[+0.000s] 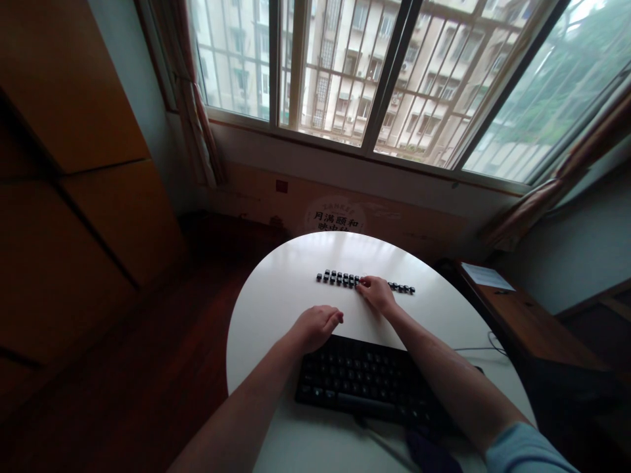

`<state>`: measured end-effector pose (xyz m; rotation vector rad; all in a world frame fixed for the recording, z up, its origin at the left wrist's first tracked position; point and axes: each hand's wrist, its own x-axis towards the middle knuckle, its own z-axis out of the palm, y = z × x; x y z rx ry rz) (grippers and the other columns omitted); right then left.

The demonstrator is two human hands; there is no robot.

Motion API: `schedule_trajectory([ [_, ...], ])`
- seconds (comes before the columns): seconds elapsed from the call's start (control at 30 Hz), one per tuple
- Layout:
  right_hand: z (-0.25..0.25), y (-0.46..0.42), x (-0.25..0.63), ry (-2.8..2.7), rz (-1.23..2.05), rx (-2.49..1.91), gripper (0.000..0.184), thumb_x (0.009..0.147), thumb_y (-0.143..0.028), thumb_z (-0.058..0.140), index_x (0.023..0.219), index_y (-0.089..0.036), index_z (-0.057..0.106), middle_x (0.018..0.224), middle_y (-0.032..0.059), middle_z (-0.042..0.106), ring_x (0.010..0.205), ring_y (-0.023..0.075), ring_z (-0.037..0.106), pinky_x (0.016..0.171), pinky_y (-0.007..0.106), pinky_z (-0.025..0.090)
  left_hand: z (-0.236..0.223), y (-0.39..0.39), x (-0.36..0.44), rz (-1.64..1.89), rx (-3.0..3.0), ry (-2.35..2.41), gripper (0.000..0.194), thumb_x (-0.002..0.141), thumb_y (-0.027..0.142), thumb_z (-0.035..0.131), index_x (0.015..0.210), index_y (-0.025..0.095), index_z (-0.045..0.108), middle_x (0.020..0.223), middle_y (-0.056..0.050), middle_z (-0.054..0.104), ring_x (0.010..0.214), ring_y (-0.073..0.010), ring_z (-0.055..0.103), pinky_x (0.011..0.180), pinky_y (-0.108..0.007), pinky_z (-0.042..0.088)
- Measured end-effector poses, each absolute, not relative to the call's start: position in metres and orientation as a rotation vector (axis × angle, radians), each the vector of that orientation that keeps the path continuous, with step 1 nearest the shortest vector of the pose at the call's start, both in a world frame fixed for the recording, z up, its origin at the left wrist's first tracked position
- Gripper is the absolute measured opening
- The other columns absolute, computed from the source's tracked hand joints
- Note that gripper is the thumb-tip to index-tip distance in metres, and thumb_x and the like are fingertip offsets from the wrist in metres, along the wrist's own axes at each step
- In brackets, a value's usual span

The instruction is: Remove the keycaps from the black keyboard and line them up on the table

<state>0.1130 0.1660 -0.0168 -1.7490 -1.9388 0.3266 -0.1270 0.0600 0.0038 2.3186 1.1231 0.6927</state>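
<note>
Loose black keycaps (339, 278) stand in two rows across the white round table, with more (404, 289) to the right of my right hand. My right hand (378, 293) is at the middle of these rows, thumb and fingertips pinched at a keycap there. Closer to me, my left hand (318, 326) hovers over the upper left corner of a black keyboard (365, 378). Its fingers are curled together, and whatever may be inside them is hidden. My right forearm covers the keyboard's right part.
The keyboard lies on the white round table (266, 295). By its near edge are a dark purple item (428, 450) and a thin light strip (387, 443). A thin cable (476, 349) runs off right. A wooden desk (532, 315) with a paper sheet (487, 276) stands beyond.
</note>
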Motion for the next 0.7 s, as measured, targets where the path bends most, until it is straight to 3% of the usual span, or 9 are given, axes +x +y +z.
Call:
schedule_trajectory([
  [0.23,0.002,0.15,0.109,-1.909,0.308,-1.629,0.025,0.082,-0.036,0.064,0.095,-0.018,0.076,0.087,0.0088,0.075,0.083,0.0236,0.068,0.08,0.032,0.048,0.005,0.059,-0.128,0.677,2.329,1.125,0.04,0.099,0.036,0.032,0.092,0.021,0.069,0.091,-0.003,0.071,0.087,-0.0186,0.064,0.081,-0.029,0.047],
  [0.4,0.035,0.106,0.126,-1.792,0.373,-1.477,0.057,0.099,-0.049,0.025,0.099,-0.016,0.072,0.098,0.0112,0.071,0.086,0.0215,0.066,0.077,0.032,0.051,0.008,0.055,-0.125,0.639,2.405,1.178,0.029,0.096,0.035,0.043,0.09,0.02,0.067,0.086,-0.004,0.068,0.082,-0.0193,0.062,0.074,-0.029,0.046],
  [0.47,0.047,0.076,0.137,-1.644,0.617,-1.362,0.066,0.097,-0.058,0.02,0.093,-0.016,0.071,0.092,0.0112,0.07,0.08,0.0206,0.065,0.07,0.031,0.052,0.011,0.052,-0.122,0.633,2.46,1.199,0.024,0.094,0.032,0.047,0.09,0.02,0.067,0.087,-0.005,0.067,0.084,-0.0206,0.061,0.075,-0.03,0.047],
  [0.57,0.059,0.028,0.148,-1.433,1.153,-1.371,0.066,0.092,-0.069,0.029,0.095,-0.016,0.068,0.058,0.003,0.059,0.048,0.0147,0.055,0.047,0.026,0.046,0.017,0.044,-0.115,0.624,2.552,1.177,0.02,0.093,0.03,0.051,0.092,0.019,0.067,0.093,-0.007,0.066,0.092,-0.0236,0.059,0.082,-0.035,0.047],
  [0.63,0.062,0.002,0.15,-1.348,1.493,-1.422,0.057,0.087,-0.068,0.043,0.1,-0.017,0.063,0.056,-0.001,0.057,0.04,0.0116,0.051,0.039,0.022,0.04,0.019,0.038,-0.11,0.603,2.593,1.116,0.021,0.091,0.033,0.055,0.103,0.02,0.066,0.105,-0.009,0.065,0.102,-0.0259,0.057,0.09,-0.039,0.046],
  [0.7,0.058,-0.015,0.148,-1.3,1.645,-1.433,0.048,0.083,-0.064,0.055,0.099,-0.019,0.059,0.062,-0.0019,0.06,0.039,0.0101,0.052,0.038,0.02,0.039,0.018,0.031,-0.104,0.571,2.618,1.048,0.037,0.088,0.038,0.06,0.121,0.02,0.06,0.122,-0.011,0.061,0.117,-0.0283,0.051,0.1,-0.043,0.041],
])
